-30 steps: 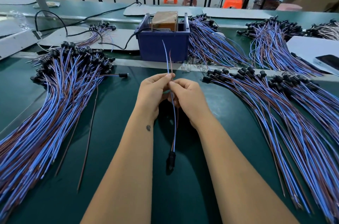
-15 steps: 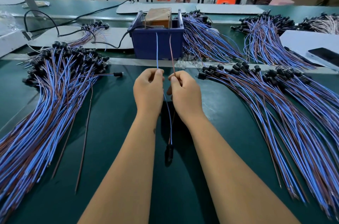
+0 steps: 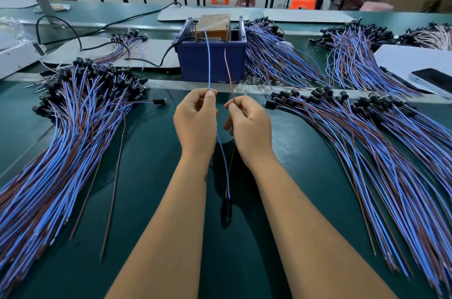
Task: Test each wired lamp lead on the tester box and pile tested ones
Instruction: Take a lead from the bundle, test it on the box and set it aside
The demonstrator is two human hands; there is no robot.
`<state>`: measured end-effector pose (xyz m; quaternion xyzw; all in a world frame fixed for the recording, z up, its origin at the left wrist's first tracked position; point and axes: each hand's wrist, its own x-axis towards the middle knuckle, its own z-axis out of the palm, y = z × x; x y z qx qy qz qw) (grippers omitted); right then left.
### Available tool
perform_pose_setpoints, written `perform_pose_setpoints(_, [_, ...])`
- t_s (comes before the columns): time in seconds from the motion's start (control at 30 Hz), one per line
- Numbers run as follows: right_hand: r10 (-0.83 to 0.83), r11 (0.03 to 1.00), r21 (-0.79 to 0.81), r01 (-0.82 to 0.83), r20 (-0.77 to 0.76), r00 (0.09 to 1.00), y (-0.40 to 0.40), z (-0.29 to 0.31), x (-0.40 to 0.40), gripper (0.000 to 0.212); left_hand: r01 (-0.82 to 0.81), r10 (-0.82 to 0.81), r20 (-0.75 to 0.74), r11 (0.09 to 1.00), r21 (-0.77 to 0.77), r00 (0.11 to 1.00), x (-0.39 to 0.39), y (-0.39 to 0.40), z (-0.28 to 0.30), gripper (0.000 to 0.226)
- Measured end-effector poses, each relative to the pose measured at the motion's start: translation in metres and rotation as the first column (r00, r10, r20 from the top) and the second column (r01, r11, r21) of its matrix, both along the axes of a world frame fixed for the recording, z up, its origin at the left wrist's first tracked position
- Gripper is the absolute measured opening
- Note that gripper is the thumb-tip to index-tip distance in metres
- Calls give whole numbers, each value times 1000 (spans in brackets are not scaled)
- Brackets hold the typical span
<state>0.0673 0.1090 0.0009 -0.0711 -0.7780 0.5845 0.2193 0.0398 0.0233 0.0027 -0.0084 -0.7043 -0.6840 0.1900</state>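
Observation:
I hold one lamp lead between both hands over the green table. My left hand (image 3: 195, 120) pinches its blue wire (image 3: 208, 59), whose free end points up toward the tester box (image 3: 211, 62), a dark blue bin with a brown unit inside. My right hand (image 3: 247, 125) pinches the brown wire (image 3: 228, 71), its tip short of the box. Both wires run down between my wrists to the black lamp socket (image 3: 226, 209), which hangs near the table. A big pile of leads (image 3: 73, 132) lies on the left, another pile (image 3: 381, 147) on the right.
Two loose brown wires (image 3: 112, 181) lie beside the left pile, and a single lead's socket (image 3: 159, 102) sticks out from it. More lead bundles (image 3: 274, 54) sit behind and right of the box. A black power cable (image 3: 80, 41) runs at back left. A phone (image 3: 433, 79) lies on white sheets at far right.
My hands have drawn apart, separating the blue and brown wires, and have risen toward the tester box. The wire ends now stand spread in front of the box.

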Motion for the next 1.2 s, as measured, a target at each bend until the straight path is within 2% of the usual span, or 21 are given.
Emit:
perform_pose_setpoints(0.27, [21, 998, -51, -23, -31, 999, 0, 1, 2, 17, -25, 32, 76, 995, -99, 997, -4, -2, -3, 23])
perform_pose_setpoints(0.5, [12, 997, -78, -15, -39, 999, 1, 2, 1, 18, -38, 53, 135, 993, -113, 989, -11, -9, -6, 18])
perform_pose_setpoints(1.2, [-11, 990, -141, 15, 29, 1000, 7, 2, 0, 18, -2, 30, 152, 983, -184, 988, -11, -7, -8, 19])
